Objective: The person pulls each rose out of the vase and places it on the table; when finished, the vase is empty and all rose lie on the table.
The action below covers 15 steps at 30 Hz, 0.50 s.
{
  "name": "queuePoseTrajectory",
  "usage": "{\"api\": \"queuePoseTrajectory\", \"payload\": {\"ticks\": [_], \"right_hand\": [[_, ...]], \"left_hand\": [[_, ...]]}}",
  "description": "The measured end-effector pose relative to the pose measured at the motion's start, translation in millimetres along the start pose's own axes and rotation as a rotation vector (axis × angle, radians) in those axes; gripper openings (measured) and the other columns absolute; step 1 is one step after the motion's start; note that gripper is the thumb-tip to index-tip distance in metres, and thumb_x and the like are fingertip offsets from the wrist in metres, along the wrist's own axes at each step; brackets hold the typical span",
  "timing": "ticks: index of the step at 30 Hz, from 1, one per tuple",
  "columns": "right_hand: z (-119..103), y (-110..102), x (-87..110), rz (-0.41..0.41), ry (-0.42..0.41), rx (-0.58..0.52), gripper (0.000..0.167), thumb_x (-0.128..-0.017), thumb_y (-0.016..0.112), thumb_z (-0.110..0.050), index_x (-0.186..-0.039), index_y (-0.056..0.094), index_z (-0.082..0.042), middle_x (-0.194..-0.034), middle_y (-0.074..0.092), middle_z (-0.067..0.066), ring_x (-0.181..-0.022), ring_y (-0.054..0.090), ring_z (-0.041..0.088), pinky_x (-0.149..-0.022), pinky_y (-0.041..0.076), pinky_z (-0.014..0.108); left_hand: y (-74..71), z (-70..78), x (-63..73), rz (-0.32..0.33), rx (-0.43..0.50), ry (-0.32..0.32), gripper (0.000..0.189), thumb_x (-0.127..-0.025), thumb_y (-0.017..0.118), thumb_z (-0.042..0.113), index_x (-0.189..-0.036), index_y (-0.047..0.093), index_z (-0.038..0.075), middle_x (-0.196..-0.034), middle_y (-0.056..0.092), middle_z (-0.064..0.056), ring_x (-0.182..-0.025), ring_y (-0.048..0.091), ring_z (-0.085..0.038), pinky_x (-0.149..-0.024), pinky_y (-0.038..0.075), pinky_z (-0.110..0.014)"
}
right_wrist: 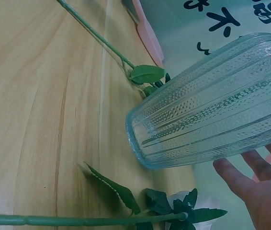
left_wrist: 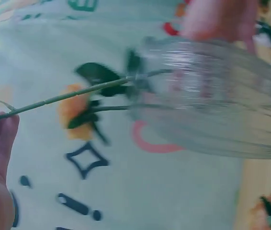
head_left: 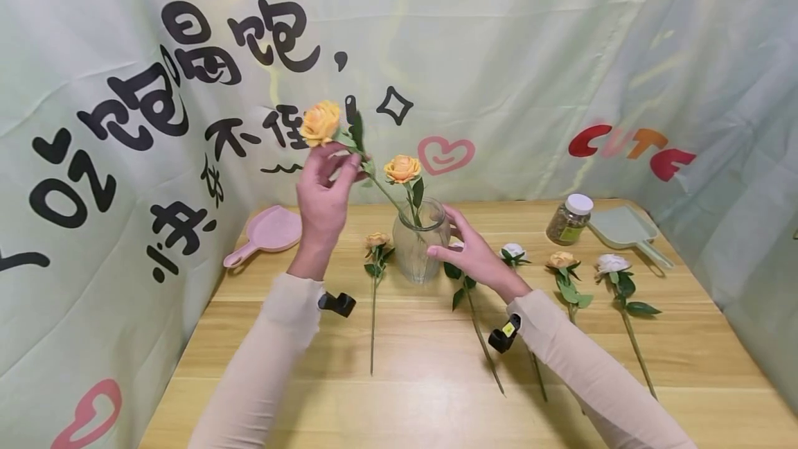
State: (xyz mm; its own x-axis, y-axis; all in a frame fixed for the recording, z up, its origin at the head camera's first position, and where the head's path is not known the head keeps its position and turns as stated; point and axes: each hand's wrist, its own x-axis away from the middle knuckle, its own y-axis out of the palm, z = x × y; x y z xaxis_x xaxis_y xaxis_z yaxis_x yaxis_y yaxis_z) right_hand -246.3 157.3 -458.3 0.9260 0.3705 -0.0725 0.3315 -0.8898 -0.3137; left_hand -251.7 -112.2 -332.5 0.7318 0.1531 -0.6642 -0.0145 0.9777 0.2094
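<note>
In the head view my left hand (head_left: 324,192) pinches the stem of a yellow-orange rose (head_left: 321,123) just below its bloom. The stem slants down to the right, and in the left wrist view its lower end (left_wrist: 78,92) passes into the mouth of a ribbed clear glass vase (head_left: 411,255). A second yellow-orange rose (head_left: 402,169) stands upright in that vase. My right hand (head_left: 476,255) grips the vase from the right side, thumb on the near side and fingers round the other, as the right wrist view shows the glass (right_wrist: 212,105) between them.
A yellow rose (head_left: 377,241) lies left of the vase. To the right lie several white and orange roses, including an orange one (head_left: 562,260) and a white one (head_left: 613,264). Behind them stand a white-lidded jar (head_left: 570,220) and a pale green handled pan (head_left: 623,227). A pink handled pan (head_left: 274,229) lies back left.
</note>
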Motion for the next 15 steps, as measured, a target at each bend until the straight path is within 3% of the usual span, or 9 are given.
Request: {"api": "queuePoseTrajectory", "payload": {"ticks": [2, 5, 9, 12, 15], "right_hand": [[-0.6, 0.4, 0.6, 0.001, -0.004, 0.000, 0.090, -0.104, 0.077, -0.028, -0.174, 0.021, -0.032, -0.180, 0.024, 0.010, -0.164, 0.031, 0.040, -0.128, 0.042, 0.064], [-2.0, 0.7, 2.2, 0.002, 0.001, 0.007, 0.091, -0.104, 0.078, -0.030, -0.174, 0.021, -0.032, -0.180, 0.024, 0.010, -0.164, 0.031, 0.040, -0.128, 0.042, 0.064], [-2.8, 0.5, 3.6, 0.005, 0.008, 0.012, 0.091, -0.103, 0.079, -0.033, -0.174, 0.021, -0.034, -0.180, 0.024, 0.009, -0.165, 0.030, 0.039, -0.128, 0.041, 0.064], [-2.4, 0.3, 3.8, 0.002, 0.002, 0.011, 0.091, -0.104, 0.078, -0.032, -0.174, 0.021, -0.032, -0.180, 0.024, 0.009, -0.165, 0.030, 0.040, -0.128, 0.041, 0.064], [-2.1, 0.2, 4.4, 0.001, 0.001, 0.008, 0.091, -0.104, 0.078, -0.031, -0.174, 0.020, -0.032, -0.180, 0.024, 0.010, -0.165, 0.030, 0.040, -0.128, 0.042, 0.064]], "left_hand": [[-6.6, 8.4, -8.2, 0.036, 0.011, 0.034, 0.018, -0.100, 0.067, -0.012, -0.117, 0.067, -0.006, -0.114, 0.074, -0.002, -0.096, 0.079, -0.015, -0.082, 0.071, -0.035], [-17.8, 21.0, -18.9, 0.110, 0.033, 0.063, 0.022, -0.099, 0.068, -0.011, -0.112, 0.071, 0.006, -0.114, 0.077, -0.003, -0.095, 0.080, -0.017, -0.079, 0.070, -0.031], [-35.4, 33.6, -29.0, 0.173, 0.083, 0.070, 0.022, -0.099, 0.069, -0.011, -0.111, 0.073, 0.007, -0.116, 0.077, -0.009, -0.095, 0.080, -0.020, -0.075, 0.070, -0.029], [-50.6, 34.8, -31.0, 0.143, 0.072, 0.035, 0.022, -0.100, 0.068, -0.010, -0.114, 0.073, 0.005, -0.118, 0.074, -0.012, -0.092, 0.079, -0.019, -0.073, 0.071, -0.033], [-67.8, 26.1, -24.7, 0.046, -0.007, -0.090, 0.020, -0.102, 0.068, -0.007, -0.118, 0.072, 0.004, -0.120, 0.072, -0.012, -0.090, 0.078, -0.016, -0.073, 0.071, -0.035]]}}
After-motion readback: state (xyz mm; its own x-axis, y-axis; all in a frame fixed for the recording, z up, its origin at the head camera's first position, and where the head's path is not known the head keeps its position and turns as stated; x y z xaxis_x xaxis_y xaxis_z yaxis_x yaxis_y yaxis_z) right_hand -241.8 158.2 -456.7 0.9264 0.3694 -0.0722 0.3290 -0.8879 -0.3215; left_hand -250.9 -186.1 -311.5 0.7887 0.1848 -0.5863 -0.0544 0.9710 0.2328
